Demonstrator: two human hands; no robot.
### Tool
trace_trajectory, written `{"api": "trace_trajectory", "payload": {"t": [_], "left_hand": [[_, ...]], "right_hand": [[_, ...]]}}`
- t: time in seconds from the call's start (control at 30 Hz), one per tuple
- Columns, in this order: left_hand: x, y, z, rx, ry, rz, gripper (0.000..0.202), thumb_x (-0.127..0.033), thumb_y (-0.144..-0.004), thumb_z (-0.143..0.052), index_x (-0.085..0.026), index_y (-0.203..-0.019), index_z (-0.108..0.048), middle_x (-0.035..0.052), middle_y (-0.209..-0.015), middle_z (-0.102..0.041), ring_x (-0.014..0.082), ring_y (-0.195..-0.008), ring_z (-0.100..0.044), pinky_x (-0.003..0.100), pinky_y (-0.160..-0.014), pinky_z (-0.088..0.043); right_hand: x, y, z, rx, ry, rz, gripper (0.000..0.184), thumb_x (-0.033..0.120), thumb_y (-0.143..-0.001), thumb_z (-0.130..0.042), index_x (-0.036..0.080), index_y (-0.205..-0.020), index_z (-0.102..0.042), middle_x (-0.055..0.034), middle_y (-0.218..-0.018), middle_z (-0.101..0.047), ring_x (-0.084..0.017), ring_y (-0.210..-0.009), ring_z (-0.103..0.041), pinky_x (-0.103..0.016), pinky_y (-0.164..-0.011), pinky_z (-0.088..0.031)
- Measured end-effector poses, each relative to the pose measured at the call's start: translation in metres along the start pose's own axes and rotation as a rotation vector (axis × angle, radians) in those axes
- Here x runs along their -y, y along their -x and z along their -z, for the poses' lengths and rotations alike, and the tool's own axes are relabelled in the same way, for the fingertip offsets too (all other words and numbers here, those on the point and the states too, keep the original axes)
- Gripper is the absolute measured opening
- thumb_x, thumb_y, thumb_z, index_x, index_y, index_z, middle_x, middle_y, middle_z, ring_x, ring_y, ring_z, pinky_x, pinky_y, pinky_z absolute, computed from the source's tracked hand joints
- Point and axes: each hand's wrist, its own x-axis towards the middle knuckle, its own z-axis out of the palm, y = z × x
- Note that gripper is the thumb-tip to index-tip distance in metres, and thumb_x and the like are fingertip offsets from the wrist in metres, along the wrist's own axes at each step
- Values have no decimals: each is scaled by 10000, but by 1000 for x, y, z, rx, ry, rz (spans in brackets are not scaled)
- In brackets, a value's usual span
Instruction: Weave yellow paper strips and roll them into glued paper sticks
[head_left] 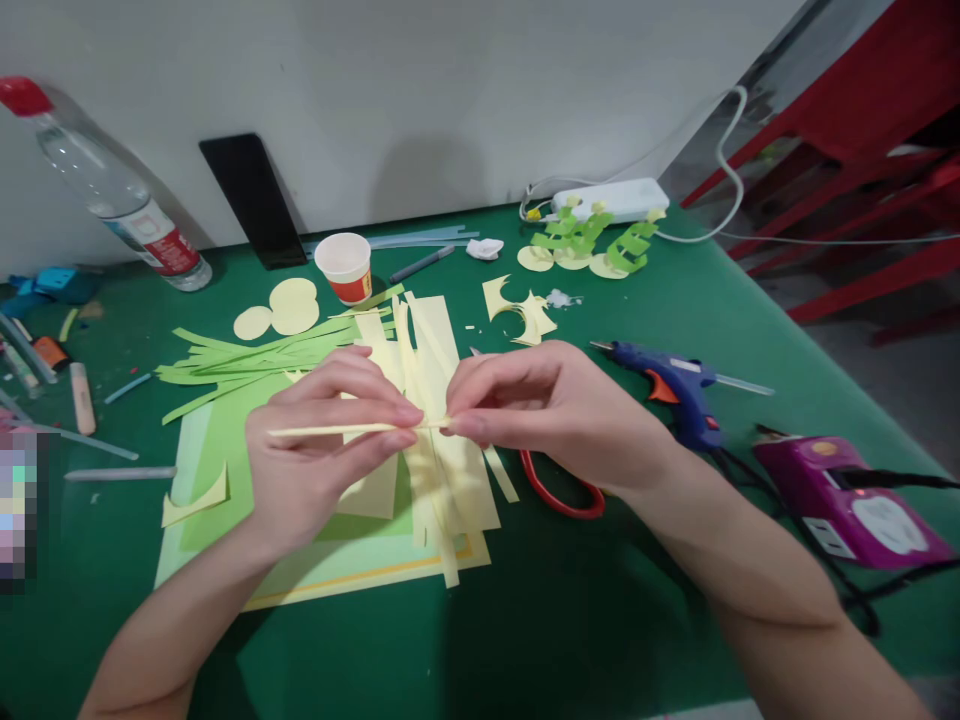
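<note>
Yellow paper strip runs sideways above the table, pinched by thumb and fingers of both left hand and right hand, its longer part across the left; loose strips lie beneath; red-handled scissors, partly hidden, crowd the right hand from below; glue gun beyond.

The strip is pale yellow, the table green.

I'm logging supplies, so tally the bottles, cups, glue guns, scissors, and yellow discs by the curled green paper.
Bottle: 1
Cup: 1
Glue gun: 1
Scissors, partly hidden: 1
Yellow discs by the curled green paper: 3
Total: 7
</note>
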Motion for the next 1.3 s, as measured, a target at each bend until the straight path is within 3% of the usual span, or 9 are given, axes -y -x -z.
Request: {"api": "trace_trajectory", "payload": {"t": [0.2, 0.33, 0.4, 0.53, 0.63, 0.73, 0.87, 1.03, 1.3], "left_hand": [[-4, -3, 2, 67, -32, -9, 198, -158, -725, -695, -308, -854, -710, -31, -744, -668, 113, -698, -584, 343, -876, -443], [-8, -14, 16, 256, 7, 273, 299, -60, -731, -657, -282, -928, -697, -11, -869, -703, 127, -786, -638, 258, -777, -517], [-8, -20, 24, 331, 43, 431, 296, -57, -795, -573, -255, -987, -683, 15, -903, -710, 140, -805, -660, 237, -736, -540], [-12, -24, 26, 517, 83, 655, 241, -129, -839, -518, -223, -969, -698, 37, -787, -726, 153, -661, -683, 235, -623, -569], [-18, -20, 17, 578, 66, 735, 181, -175, -810, -569, -224, -896, -720, 22, -674, -716, 129, -526, -651, 181, -484, -540], [-25, -15, 9, 493, 19, 705, 154, -184, -789, -596, -239, -842, -730, -7, -594, -685, 90, -430, -586, 141, -401, -488], [-28, -12, 6, 454, -26, 615, 164, -175, -790, -600, -256, -860, -724, -4, -712, -695, 56, -393, -528, 146, -384, -454], [-28, -10, 5, 422, -166, 500, 127, -182, -778, -620, -242, -822, -722, 3, -717, -704, 96, -510, -573, 161, -374, -386], [-31, -4, -1, 293, -364, 210, 88, -129, -761, -635, -192, -811, -671, -18, -662, -658, 74, -504, -534, 176, -418, -386]], "right_hand": [[2, 4, -1, -52, 205, 114, 24, 150, -681, -683, 169, -673, -672, 11, -698, -635, -74, -625, -558, -184, -542, -448], [13, 10, 3, -151, 647, 326, 77, 149, -716, -642, 184, -648, -648, 7, -655, -621, -83, -589, -545, -200, -531, -442], [17, 14, 7, -133, 875, 433, 96, 136, -737, -621, 192, -660, -638, 8, -662, -620, -78, -569, -533, -199, -513, -428], [17, 17, 11, 16, 1130, 613, 110, 123, -794, -562, 178, -719, -621, -14, -705, -612, -91, -631, -547, -203, -528, -418], [12, 17, 12, 13, 1237, 716, 111, 126, -816, -537, 160, -736, -607, -33, -723, -600, -99, -678, -541, -210, -537, -401], [10, 17, 12, 1, 1310, 775, 108, 126, -820, -531, 161, -734, -587, -34, -732, -591, -101, -689, -524, -218, -546, -390], [9, 19, 9, -22, 1345, 823, 141, 133, -836, -509, 185, -712, -554, -12, -699, -571, -99, -651, -511, -230, -568, -404], [7, 21, 5, -82, 1288, 712, 172, 141, -834, -507, 204, -675, -525, 3, -661, -569, -100, -633, -532, -226, -576, -430], [10, 19, 4, -54, 1183, 749, 102, 101, -812, -538, 197, -810, -575, -20, -738, -593, -107, -703, -546, -224, -571, -431]]}}
